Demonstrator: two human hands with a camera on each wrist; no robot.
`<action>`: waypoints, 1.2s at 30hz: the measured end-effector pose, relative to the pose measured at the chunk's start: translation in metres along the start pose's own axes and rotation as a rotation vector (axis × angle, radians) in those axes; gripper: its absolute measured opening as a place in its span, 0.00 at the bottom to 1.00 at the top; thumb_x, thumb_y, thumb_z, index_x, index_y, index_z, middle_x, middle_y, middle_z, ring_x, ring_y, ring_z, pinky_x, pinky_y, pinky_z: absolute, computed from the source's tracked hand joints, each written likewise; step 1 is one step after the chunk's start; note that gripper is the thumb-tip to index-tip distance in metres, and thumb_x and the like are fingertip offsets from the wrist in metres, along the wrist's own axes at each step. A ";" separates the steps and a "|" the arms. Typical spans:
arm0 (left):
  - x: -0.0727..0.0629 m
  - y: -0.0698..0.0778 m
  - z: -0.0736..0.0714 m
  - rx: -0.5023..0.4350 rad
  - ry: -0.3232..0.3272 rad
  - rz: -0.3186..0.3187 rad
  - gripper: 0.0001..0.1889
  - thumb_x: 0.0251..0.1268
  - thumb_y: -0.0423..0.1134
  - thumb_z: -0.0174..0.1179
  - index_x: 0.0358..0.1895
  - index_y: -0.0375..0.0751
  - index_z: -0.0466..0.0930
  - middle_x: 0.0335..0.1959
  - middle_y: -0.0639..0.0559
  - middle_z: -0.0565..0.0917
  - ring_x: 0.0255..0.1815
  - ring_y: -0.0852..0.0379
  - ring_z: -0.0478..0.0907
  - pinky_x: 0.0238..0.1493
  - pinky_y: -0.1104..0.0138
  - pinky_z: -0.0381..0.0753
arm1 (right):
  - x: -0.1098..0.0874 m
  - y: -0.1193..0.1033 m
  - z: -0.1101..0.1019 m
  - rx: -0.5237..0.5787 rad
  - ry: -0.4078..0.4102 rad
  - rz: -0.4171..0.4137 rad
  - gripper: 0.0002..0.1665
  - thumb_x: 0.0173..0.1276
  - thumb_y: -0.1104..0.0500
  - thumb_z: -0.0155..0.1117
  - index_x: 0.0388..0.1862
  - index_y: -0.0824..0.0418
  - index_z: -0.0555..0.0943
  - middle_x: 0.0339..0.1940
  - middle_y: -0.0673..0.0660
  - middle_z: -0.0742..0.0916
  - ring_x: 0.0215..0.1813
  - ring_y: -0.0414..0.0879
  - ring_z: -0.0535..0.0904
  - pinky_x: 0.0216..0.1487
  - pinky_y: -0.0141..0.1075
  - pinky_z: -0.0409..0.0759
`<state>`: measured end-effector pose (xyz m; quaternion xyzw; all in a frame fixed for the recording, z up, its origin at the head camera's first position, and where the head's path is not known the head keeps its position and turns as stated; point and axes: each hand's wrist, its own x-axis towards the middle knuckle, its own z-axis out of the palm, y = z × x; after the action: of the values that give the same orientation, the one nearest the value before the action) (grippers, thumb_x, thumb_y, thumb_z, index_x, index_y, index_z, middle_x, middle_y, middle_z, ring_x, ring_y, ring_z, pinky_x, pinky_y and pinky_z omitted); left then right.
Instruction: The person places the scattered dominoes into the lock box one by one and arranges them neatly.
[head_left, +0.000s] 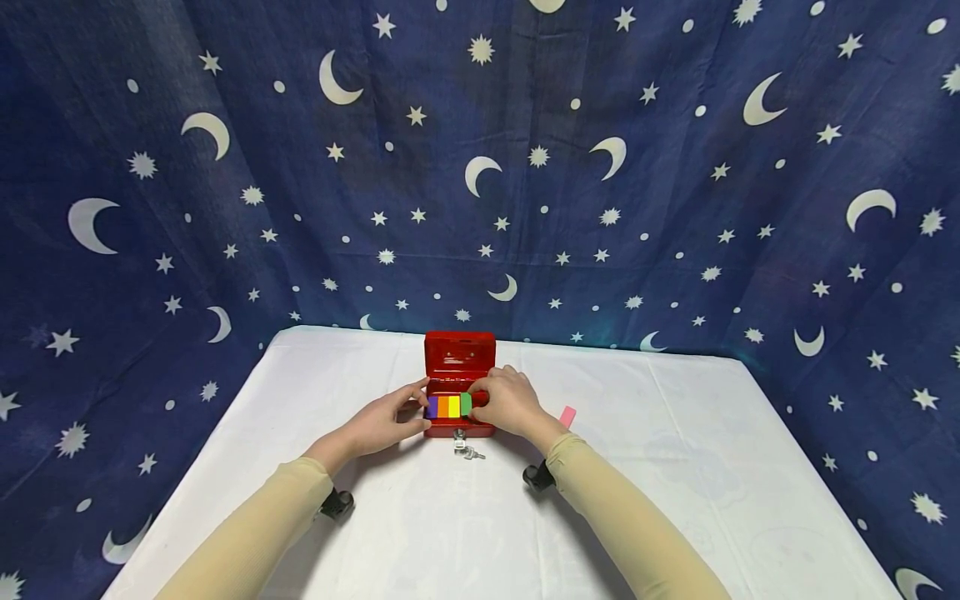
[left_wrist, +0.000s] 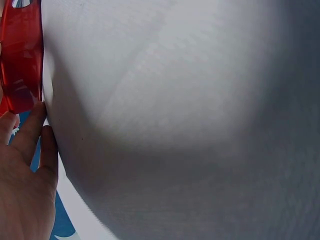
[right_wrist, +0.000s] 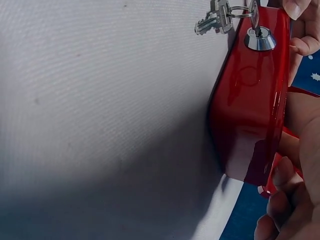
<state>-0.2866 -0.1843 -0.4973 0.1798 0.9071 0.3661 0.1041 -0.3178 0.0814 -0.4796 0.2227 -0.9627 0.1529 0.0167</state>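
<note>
A red metal cash box [head_left: 480,432] stands with its lid [head_left: 460,354] raised. Across it lie flat-topped coloured pieces: purple [head_left: 432,407], orange [head_left: 443,407], yellow [head_left: 454,406] and a green block [head_left: 466,404] at the right end. Thumb and fingers of my right hand [head_left: 512,402] pinch the green block from its right. My left hand [head_left: 390,419] touches the box's left end, thumb near the front corner and a finger near the back. In the left wrist view its fingers [left_wrist: 31,125] extend straight against the red side wall. A key [right_wrist: 255,20] sits in the front lock [right_wrist: 260,39].
A ring with another key [head_left: 472,454] hangs from the lock over the white table [head_left: 420,533]. To the right, a pink piece [head_left: 567,415] lies partly behind my right wrist. Dark blue star-and-moon cloth [head_left: 540,208] hangs around the table's back and sides.
</note>
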 end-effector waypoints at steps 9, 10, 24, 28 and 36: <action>0.001 -0.001 0.001 0.005 0.009 0.014 0.13 0.69 0.55 0.64 0.49 0.60 0.73 0.81 0.64 0.59 0.75 0.52 0.68 0.74 0.42 0.62 | 0.003 -0.002 0.002 -0.072 -0.028 -0.008 0.20 0.57 0.46 0.78 0.48 0.48 0.90 0.33 0.44 0.80 0.41 0.44 0.69 0.44 0.39 0.71; 0.001 -0.001 0.001 0.007 0.009 0.015 0.13 0.69 0.55 0.64 0.49 0.60 0.73 0.81 0.63 0.59 0.75 0.51 0.68 0.74 0.42 0.62 | 0.003 -0.002 0.002 -0.077 -0.030 -0.008 0.20 0.57 0.46 0.78 0.48 0.48 0.90 0.33 0.44 0.79 0.41 0.44 0.69 0.44 0.39 0.71; 0.000 0.001 0.000 0.008 0.008 0.008 0.13 0.69 0.54 0.65 0.49 0.60 0.73 0.81 0.63 0.59 0.75 0.52 0.68 0.73 0.42 0.62 | 0.008 -0.001 0.004 -0.127 -0.053 -0.020 0.19 0.58 0.47 0.77 0.48 0.49 0.91 0.34 0.44 0.82 0.40 0.45 0.69 0.45 0.39 0.71; 0.001 0.001 0.000 0.011 0.005 -0.005 0.14 0.68 0.55 0.65 0.50 0.59 0.74 0.81 0.63 0.59 0.75 0.52 0.68 0.74 0.42 0.61 | 0.008 -0.002 0.004 -0.128 -0.056 -0.025 0.18 0.58 0.47 0.77 0.48 0.49 0.91 0.35 0.45 0.82 0.41 0.45 0.69 0.46 0.40 0.71; 0.001 0.001 0.000 0.003 0.002 -0.002 0.14 0.68 0.55 0.65 0.50 0.59 0.74 0.81 0.63 0.59 0.75 0.51 0.67 0.74 0.42 0.61 | 0.008 -0.002 0.005 -0.108 -0.059 -0.028 0.19 0.59 0.47 0.76 0.49 0.49 0.90 0.37 0.46 0.84 0.42 0.46 0.70 0.48 0.41 0.71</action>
<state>-0.2871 -0.1837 -0.4969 0.1787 0.9079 0.3648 0.1031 -0.3237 0.0745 -0.4827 0.2395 -0.9664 0.0939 0.0024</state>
